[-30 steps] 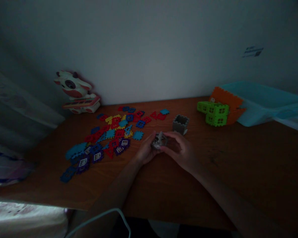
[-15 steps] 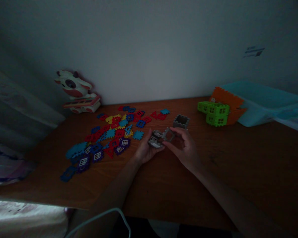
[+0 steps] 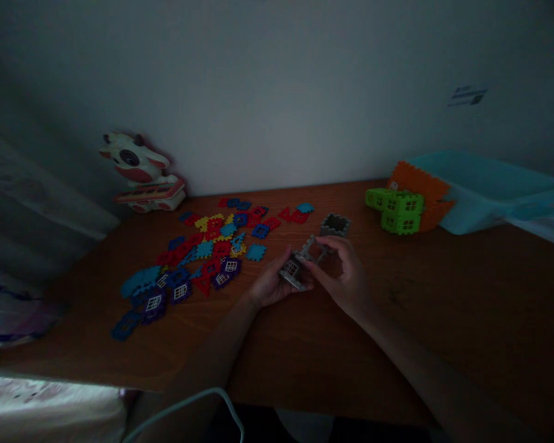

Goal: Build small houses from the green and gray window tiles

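Together, both hands close on a small cluster of grey window tiles just above the surface. The left hand cups the lower tile from seven o'clock; the right hand pinches a second grey tile at its upper edge, tilted toward one o'clock. An open grey cube stands just beyond at one o'clock. Loose coloured tiles lie at ten o'clock, a green block house well apart at two o'clock.

two hands, one grey cube, one cow toy (loose tiles too many to count)
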`<control>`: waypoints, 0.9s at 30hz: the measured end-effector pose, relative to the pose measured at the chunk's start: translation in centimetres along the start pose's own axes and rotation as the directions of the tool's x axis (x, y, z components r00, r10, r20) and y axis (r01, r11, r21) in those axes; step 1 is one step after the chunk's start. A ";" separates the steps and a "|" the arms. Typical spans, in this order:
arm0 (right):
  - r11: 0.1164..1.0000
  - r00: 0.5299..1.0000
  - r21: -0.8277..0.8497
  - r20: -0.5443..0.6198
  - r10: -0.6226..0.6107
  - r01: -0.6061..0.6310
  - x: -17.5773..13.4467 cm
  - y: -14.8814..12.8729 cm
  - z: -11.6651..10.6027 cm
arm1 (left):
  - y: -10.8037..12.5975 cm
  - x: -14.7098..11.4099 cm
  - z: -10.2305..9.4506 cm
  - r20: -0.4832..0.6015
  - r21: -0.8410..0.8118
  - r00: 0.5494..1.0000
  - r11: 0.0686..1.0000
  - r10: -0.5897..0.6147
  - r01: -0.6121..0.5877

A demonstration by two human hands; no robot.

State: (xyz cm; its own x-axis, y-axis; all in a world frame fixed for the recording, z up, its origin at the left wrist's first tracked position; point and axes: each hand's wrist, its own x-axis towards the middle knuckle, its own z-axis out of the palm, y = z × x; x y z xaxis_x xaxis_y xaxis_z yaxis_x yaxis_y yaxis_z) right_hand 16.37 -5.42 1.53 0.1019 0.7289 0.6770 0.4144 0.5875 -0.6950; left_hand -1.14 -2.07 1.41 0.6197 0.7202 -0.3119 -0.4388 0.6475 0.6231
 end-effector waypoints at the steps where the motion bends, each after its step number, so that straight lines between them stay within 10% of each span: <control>1: 1.000 1.000 0.006 0.001 0.007 -0.007 0.0 0.0 0.0 | 0.0 0.0 0.0 -0.001 0.014 1.000 1.000 -0.014 0.014; 19: 0.997 0.997 0.034 0.008 0.071 -0.071 -0.3 0.1 0.3 | -0.1 -0.2 -0.5 0.074 0.033 0.991 0.994 -0.108 0.106; 27: 0.991 0.991 0.052 0.056 0.120 -0.123 -0.3 -0.3 -0.2 | 0.5 -0.2 0.6 -0.023 -0.028 0.999 0.999 0.035 -0.036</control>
State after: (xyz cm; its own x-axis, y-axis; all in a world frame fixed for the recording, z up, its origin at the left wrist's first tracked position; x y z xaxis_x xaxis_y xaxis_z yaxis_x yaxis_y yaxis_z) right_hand 16.42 -5.94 1.59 0.0998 0.8127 0.5741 0.3508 0.5112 -0.7846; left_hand -1.04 -2.06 2.20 0.5887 0.7482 -0.3060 -0.4787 0.6277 0.6139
